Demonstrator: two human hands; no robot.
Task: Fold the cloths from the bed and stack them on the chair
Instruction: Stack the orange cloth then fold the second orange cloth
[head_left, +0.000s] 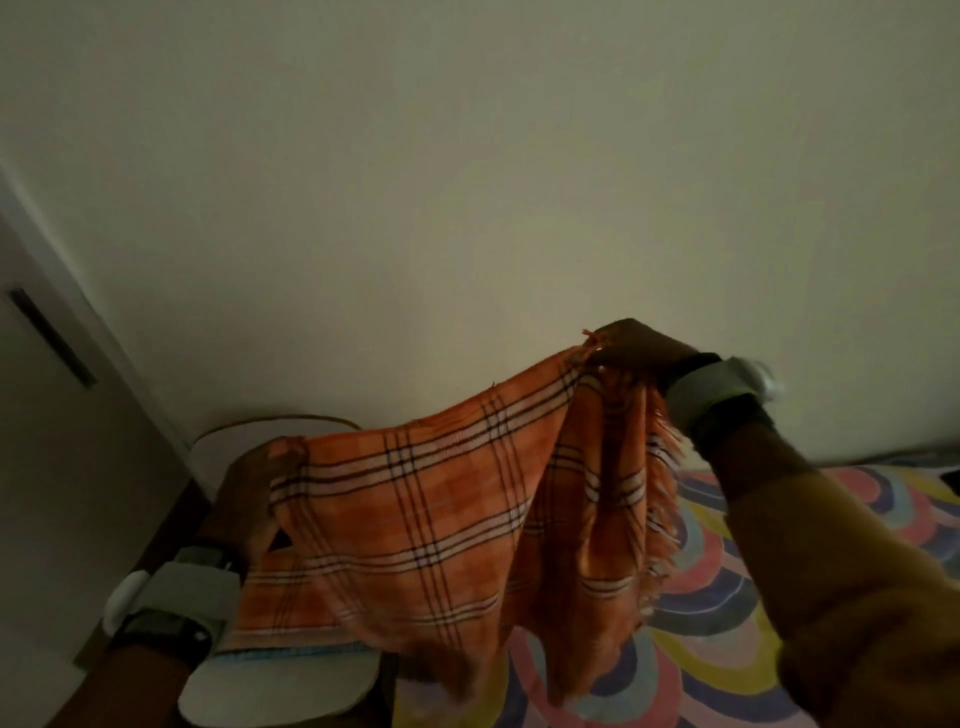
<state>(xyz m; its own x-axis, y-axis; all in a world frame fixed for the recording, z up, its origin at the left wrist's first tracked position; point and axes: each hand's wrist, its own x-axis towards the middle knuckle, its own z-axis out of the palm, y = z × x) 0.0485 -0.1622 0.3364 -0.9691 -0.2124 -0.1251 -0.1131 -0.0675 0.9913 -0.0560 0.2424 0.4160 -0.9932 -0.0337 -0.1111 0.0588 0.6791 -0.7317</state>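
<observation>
Aloft, both hands (244, 499) (631, 351) pinch orange cloth (441, 519).

Much of chair (280, 686) behind cloth (441, 519)

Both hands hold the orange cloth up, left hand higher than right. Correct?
No: the head view shows the right hand higher and the left hand lower. Both do hold the orange cloth up.

Quick count: two hands, left hand (244, 493) and right hand (639, 351), two grey wrist bands (182, 597) (711, 387), looks like two orange checked cloths, the raised cloth (441, 509) and a folded cloth (291, 597), one white chair (270, 686), one bed (727, 597).
</observation>
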